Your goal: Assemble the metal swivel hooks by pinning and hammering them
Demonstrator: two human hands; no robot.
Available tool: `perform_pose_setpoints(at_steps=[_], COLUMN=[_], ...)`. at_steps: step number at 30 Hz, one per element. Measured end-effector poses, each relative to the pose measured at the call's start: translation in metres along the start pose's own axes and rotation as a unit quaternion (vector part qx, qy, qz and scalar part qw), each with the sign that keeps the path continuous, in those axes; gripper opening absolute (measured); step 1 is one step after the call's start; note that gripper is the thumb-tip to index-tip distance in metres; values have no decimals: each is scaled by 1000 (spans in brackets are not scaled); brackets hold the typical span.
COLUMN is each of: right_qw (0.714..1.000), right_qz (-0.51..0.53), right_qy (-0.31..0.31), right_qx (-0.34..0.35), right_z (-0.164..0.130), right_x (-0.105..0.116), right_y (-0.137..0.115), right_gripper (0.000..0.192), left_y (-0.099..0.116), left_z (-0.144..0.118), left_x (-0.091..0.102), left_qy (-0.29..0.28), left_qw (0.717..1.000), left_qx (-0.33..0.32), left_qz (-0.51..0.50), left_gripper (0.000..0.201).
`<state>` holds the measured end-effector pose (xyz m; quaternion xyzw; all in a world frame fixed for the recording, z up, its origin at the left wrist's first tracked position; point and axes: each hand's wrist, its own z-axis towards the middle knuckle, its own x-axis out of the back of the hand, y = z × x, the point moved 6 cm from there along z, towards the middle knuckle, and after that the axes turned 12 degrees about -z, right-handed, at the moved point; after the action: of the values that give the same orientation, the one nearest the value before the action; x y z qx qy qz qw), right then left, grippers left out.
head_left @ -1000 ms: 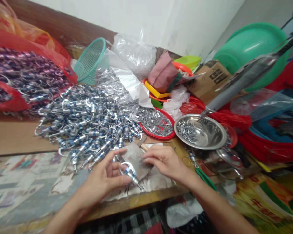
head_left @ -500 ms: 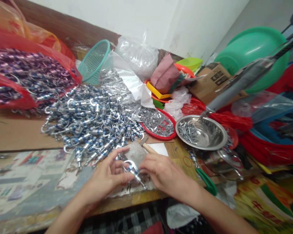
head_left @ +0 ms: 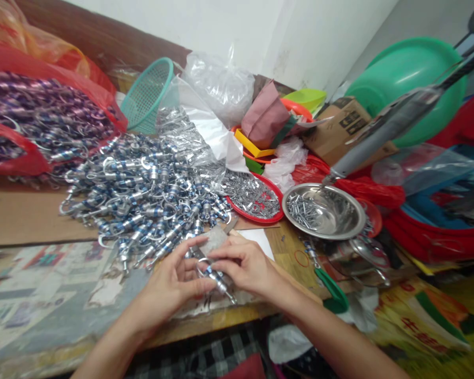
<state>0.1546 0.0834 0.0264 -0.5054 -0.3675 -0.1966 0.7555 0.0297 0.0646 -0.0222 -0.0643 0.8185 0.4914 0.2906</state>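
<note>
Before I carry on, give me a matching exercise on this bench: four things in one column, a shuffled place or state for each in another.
1. Left hand
2. Steel bowl
3. Red tray
4. Mesh basket

A. Covered with small silver pieces
B. Tilted, beyond the heaped fittings
C. Holding a silver-and-blue fitting
D. Partly filled with thin pins

Pairs: 1-C, 2-D, 3-A, 4-B
</note>
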Motion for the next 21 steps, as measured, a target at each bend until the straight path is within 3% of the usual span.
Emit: perform_pose_setpoints(at_steps=[2, 4, 7, 10, 13, 18, 21], right_qw=[997, 991, 973, 962, 973, 978, 971], right_qz=[9, -54, -192, -213, -176, -167, -214], right_qy=[66, 100, 0, -60, -1, 125, 89], right_qx=[-29, -73, -125, -158, -147, 9, 57], right_z=[-8, -20, -37, -50, -56, -79, -93], right_x=[18, 32, 29, 23, 37, 70, 63], right_y=[11, 30, 62, 80, 66, 4, -12], right_gripper=[17, 21, 28, 21, 20, 45, 54], left_y=[-1, 0, 3, 6, 6, 6, 8], left_z=[0, -1, -2, -4, -4, -3, -4], left_x=[1, 0, -2, -4, -5, -5, -5], left_qy=[6, 7, 15, 26, 23, 30, 39], left_qw=[1000, 1000, 1000, 1000, 1000, 999, 999], left_qx=[1, 2, 5, 7, 9, -4, -11], left_qz=[6, 12, 12, 11, 16, 20, 25], left_gripper=[76, 76, 76, 74, 74, 74, 72])
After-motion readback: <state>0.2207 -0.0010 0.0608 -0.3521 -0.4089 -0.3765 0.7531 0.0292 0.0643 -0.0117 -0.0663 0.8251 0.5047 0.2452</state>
